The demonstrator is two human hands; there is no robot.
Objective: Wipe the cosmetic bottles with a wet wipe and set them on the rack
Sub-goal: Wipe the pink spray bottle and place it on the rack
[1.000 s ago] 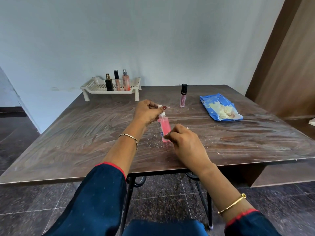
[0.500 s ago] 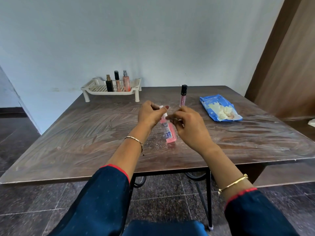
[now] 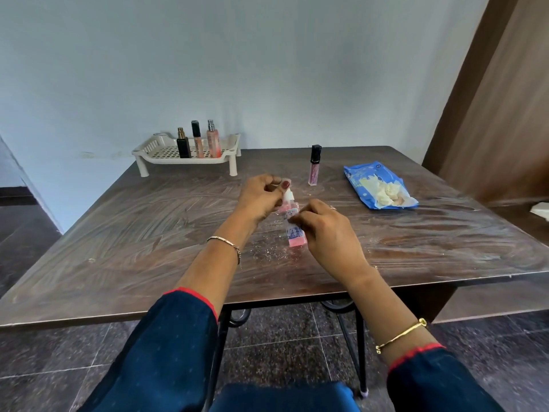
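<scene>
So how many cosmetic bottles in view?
5. On the rack: a black bottle, a black-capped tube, a pink sprayer. One gloss tube stands on the table. Left hand and right hand hold a pink bottle. None looks hidden.

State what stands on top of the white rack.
Three upright bottles: a black bottle, a slim black-capped tube and a pink spray bottle. They hide the rack floor right behind them.

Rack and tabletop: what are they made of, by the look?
Rack: looks like moulded cream plastic, matte, with a perforated floor. Tabletop: seems dark wood-grain laminate, with a faint sheen and pale smear streaks; veneer is possible.
</scene>
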